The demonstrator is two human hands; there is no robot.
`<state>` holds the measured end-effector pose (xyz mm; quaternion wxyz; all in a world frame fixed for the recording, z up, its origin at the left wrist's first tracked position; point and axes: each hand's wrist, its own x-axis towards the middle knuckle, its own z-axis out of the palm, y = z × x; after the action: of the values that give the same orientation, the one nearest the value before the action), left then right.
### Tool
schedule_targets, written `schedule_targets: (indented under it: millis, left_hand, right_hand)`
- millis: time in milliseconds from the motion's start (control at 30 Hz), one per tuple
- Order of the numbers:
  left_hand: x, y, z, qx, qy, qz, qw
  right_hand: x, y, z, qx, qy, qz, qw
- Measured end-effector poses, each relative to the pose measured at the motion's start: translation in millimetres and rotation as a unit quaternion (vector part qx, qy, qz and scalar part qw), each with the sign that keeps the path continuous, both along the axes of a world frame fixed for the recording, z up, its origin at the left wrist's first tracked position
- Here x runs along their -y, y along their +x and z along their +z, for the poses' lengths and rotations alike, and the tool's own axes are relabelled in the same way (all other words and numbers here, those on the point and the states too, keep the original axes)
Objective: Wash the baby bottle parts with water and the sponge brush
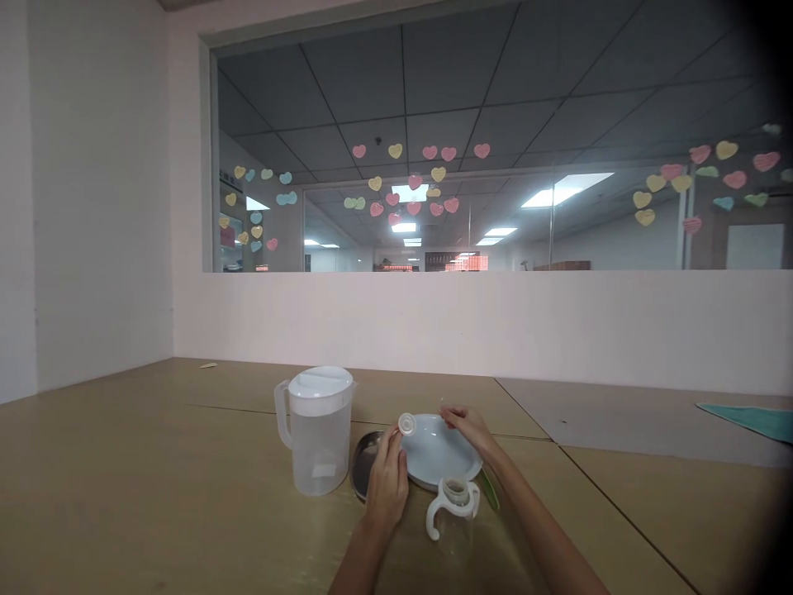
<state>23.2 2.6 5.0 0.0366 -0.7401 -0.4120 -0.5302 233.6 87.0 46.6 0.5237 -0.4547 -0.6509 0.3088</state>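
the left hand (387,483) pinches a small white cap (406,424) at the fingertips, just above a white plate (441,453); the open right hand (469,428) lies on the plate rim, perhaps to steady it, near a two-handled cup (453,504) and a plastic pitcher (319,442) on the counter (154,446)

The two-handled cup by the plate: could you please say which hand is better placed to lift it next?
Probably the right hand: it rests on the white plate behind the two-handled cup, while the left hand holds a small white cap.
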Motion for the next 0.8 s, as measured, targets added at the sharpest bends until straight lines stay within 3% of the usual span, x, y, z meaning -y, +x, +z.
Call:
schedule_targets:
  millis: [300, 433, 633, 800]
  left_hand:
    - [7, 11, 0.9, -0.011, -0.074, -0.107, 0.991]
    - [8, 12, -2.1, -0.005, -0.098, -0.135, 0.986]
    - [7, 11, -9.3, 0.004, -0.108, -0.142, 0.984]
    - [5, 11, -11.9, -0.002, -0.103, -0.137, 0.985]
  right_hand:
    - [21, -3, 44.6, -0.021, 0.071, -0.028, 0.997]
    - [45, -10, 66.9, -0.024, 0.128, -0.054, 0.99]
    - [107, -21, 100.5, -0.027, 0.307, -0.169, 0.936]
    - [109, -33, 93.7, 0.071, 0.455, -0.207, 0.863]
